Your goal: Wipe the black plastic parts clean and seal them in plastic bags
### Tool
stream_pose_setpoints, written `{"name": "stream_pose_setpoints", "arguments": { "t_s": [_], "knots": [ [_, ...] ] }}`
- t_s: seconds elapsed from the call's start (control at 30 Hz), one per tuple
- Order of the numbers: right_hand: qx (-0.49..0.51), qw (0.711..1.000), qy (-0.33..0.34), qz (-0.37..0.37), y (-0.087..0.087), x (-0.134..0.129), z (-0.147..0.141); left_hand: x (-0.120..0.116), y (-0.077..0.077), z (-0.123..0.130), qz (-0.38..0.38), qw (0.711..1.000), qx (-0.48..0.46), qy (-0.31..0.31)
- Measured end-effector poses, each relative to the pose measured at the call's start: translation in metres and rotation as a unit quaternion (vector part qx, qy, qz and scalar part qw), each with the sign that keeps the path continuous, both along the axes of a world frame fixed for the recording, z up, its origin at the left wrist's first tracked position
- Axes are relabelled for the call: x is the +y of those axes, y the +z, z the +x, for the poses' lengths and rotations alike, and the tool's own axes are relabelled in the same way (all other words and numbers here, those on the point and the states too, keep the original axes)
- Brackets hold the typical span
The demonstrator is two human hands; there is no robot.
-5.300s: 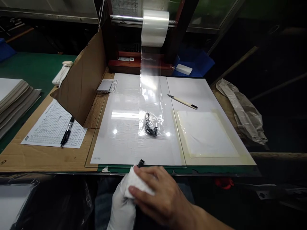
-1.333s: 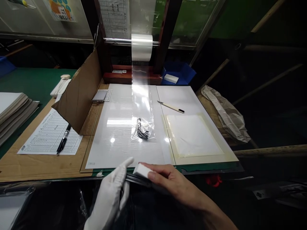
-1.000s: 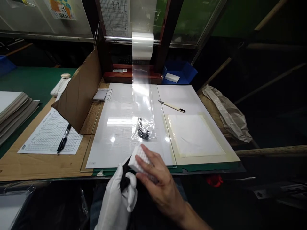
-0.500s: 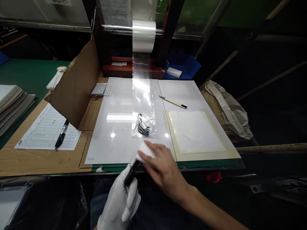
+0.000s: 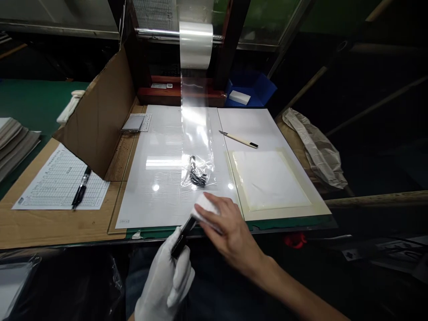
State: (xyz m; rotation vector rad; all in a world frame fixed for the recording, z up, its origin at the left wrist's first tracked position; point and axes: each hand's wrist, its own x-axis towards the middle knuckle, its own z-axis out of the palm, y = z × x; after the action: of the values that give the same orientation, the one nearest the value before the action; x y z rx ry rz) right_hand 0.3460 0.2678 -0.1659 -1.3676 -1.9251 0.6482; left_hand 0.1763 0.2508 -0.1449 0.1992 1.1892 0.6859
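Observation:
My left hand point(image 5: 169, 272), in a white glove, is closed round the lower end of a black bar-shaped piece point(image 5: 183, 236) at the table's front edge. My bare right hand point(image 5: 230, 227) pinches a white cloth or pad point(image 5: 205, 208) against the upper end of that piece, hiding its tip. Just beyond lies a clear plastic film strip point(image 5: 195, 133), with a small black curved part point(image 5: 197, 174) at its near end. The strip runs down from a film roll point(image 5: 196, 44) on a metal rod.
A craft knife point(image 5: 239, 139) lies on the white work surface point(image 5: 143, 196), right of the film. Bent cardboard point(image 5: 100, 111) stands at the left, beside a printed form point(image 5: 60, 183) with a black pen point(image 5: 81, 189). A blue bin point(image 5: 257, 91) sits at the back right.
The view has shifted slightly, so the table sits a little further left and up. Both hands keep their holds on the black piece and the white cloth or pad.

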Motion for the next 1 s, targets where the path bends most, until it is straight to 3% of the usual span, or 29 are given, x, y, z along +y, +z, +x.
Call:
{"name": "stream_pose_setpoints", "arguments": {
  "t_s": [0.13, 0.27, 0.37, 0.5, 0.57, 0.63, 0.7, 0.8, 0.87, 0.93, 1.0],
  "knots": [
    [0.003, 0.999, 0.046, 0.0, 0.0, 0.002, 0.004, -0.002, -0.003, -0.002, -0.001, 1.0, -0.027, 0.011],
    [0.011, 0.999, 0.015, -0.027, -0.001, 0.004, 0.008, -0.002, -0.006, -0.003, -0.029, 0.999, -0.016, 0.023],
    [0.014, 0.997, 0.07, -0.016, -0.002, 0.004, 0.01, -0.001, -0.005, -0.003, -0.027, 0.999, -0.013, 0.027],
    [0.019, 0.998, 0.04, -0.046, -0.002, 0.005, 0.013, 0.0, -0.001, -0.002, -0.042, 0.999, -0.008, 0.019],
    [0.033, 0.995, 0.084, -0.05, 0.001, 0.006, 0.016, 0.0, -0.002, -0.004, -0.035, 0.999, -0.012, 0.011],
    [0.075, 0.986, 0.108, -0.1, 0.005, 0.009, 0.021, -0.001, -0.004, -0.006, -0.021, 1.0, -0.021, 0.004],
    [0.163, 0.958, 0.078, -0.22, 0.008, 0.014, 0.029, -0.004, -0.006, -0.009, -0.01, 1.0, -0.023, -0.007],
    [0.332, 0.846, 0.054, -0.414, 0.015, 0.021, 0.039, -0.005, -0.002, -0.012, 0.007, 0.999, -0.016, -0.03],
    [0.417, 0.79, 0.047, -0.447, 0.022, 0.021, 0.039, 0.0, 0.006, -0.012, 0.029, 0.998, -0.004, -0.047],
    [0.454, 0.803, 0.03, -0.385, 0.029, 0.018, 0.033, 0.008, 0.015, -0.011, 0.078, 0.991, 0.041, -0.096],
    [0.419, 0.863, 0.073, -0.273, 0.034, 0.014, 0.025, 0.018, 0.022, -0.012, 0.152, 0.966, 0.131, -0.164]
  ]
}}
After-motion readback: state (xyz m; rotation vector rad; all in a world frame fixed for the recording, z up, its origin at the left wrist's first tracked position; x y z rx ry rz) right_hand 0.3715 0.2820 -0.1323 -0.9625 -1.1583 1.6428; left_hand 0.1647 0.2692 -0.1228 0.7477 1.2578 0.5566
